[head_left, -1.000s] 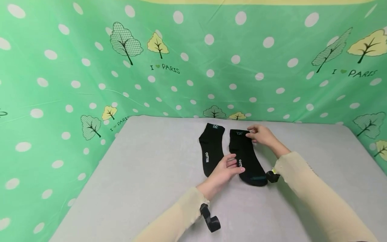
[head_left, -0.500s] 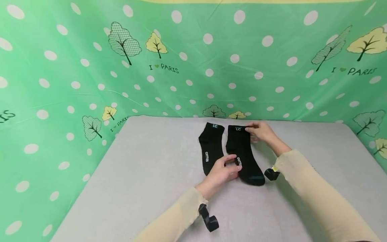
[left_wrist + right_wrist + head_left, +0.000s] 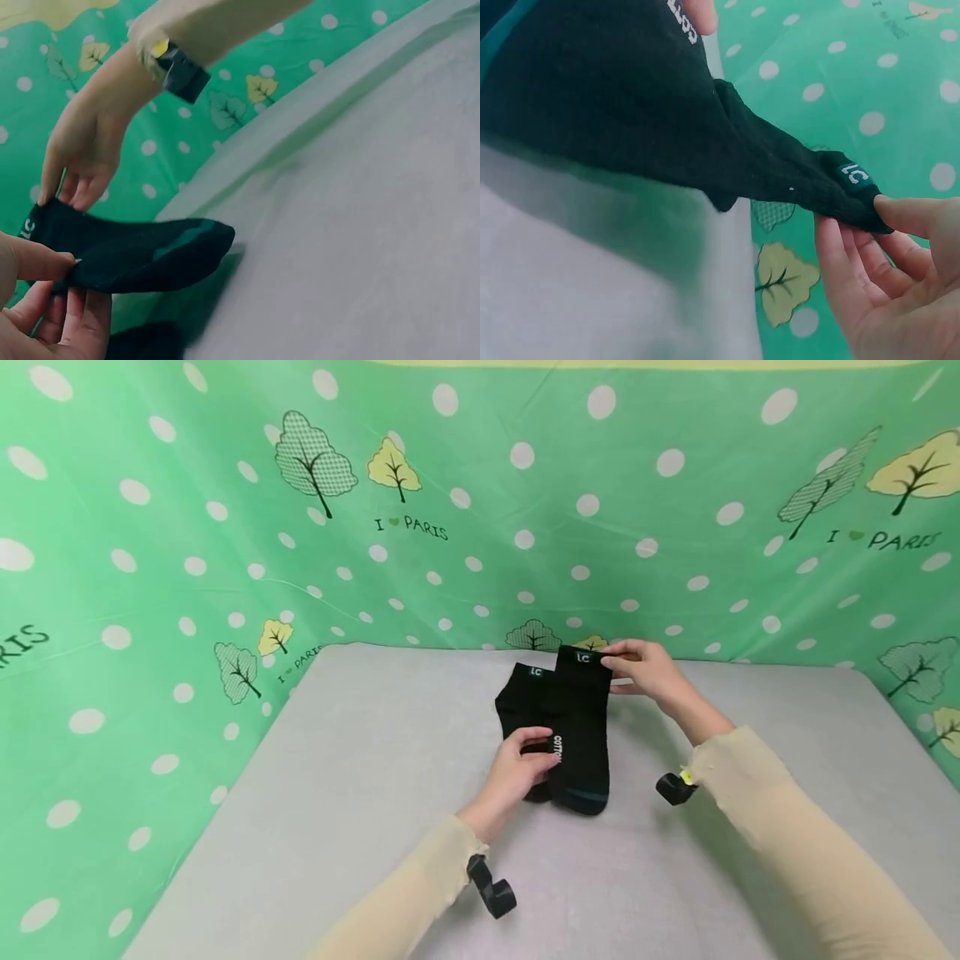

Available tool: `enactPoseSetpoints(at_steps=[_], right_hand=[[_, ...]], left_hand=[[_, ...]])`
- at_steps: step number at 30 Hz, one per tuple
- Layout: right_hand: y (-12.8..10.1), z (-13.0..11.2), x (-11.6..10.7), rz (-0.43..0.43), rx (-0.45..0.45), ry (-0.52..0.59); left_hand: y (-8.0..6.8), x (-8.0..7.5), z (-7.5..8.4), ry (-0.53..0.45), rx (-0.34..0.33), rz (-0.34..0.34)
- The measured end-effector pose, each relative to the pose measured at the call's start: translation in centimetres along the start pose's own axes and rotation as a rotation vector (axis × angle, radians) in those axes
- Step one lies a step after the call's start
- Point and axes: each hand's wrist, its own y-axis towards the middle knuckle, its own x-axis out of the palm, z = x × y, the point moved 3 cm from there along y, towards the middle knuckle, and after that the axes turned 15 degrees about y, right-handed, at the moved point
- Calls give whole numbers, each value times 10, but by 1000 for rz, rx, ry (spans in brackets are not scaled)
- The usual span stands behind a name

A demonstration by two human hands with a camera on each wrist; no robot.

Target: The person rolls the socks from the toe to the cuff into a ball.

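Black cotton sock with teal toe band hangs lifted near the grey desk's far edge. The right hand pinches its cuff and the left hand pinches its middle, above a second black sock lying flat.

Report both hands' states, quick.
Left hand: closed, its fingers pinch the middle of the lifted black sock.
Right hand: closed, pinching that sock's cuff end.
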Motion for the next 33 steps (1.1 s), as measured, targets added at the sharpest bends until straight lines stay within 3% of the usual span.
enactPoseSetpoints(at_steps=[9,14,20,25,29,33], right_hand=[[14,-7,23,-30,-31,30],[33,-1,39,-33,-46,43],[56,15,55,-3,-46,8],[66,33,58,45,-59,-111],[71,42,58,82,-79,-207],[70,45,58,86,-104,-231]], left_hand=[[3,-35,-5,33,-15,33],[7,-52,-13,71,-10,64],[15,-62,-22,174,-27,64],[17,-62,-21,367,-7,37],[16,-62,-15,662,119,59],[14,-63,-9,921,235,103]])
